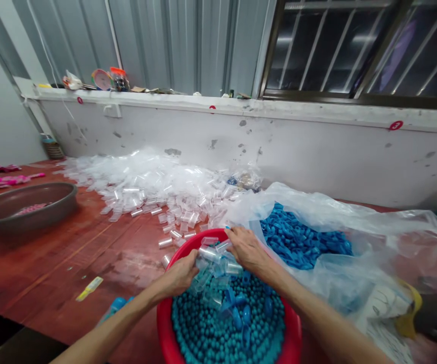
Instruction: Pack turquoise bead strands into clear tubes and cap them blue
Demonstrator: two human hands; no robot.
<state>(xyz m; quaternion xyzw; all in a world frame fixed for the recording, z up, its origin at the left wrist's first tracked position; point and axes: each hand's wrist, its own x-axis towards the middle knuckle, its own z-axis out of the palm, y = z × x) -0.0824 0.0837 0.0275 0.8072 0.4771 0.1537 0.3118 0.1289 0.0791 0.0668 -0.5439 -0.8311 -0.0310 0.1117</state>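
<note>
A red basin point(293, 323) in front of me holds many small teal beads point(203, 328). On the beads lie several blue plastic pieces point(237, 316) and a heap of clear plastic tubes point(222, 268). My left hand point(182, 273) is at the basin's left side, its curled fingers closed at the end of a clear tube. Over the far right rim is my right hand point(247, 246), fingers bent down against clear tubes. A bit of blue shows by its fingertips; its grip is partly hidden.
A large pile of clear tubes point(146, 177) spreads along the wall on the red table point(51, 258). At right, a clear plastic bag point(378, 222) holds blue pieces point(298, 237). A brown basin point(32, 215) stands left, near pink items point(6, 182). A yellow-white strip point(89, 289) lies nearer.
</note>
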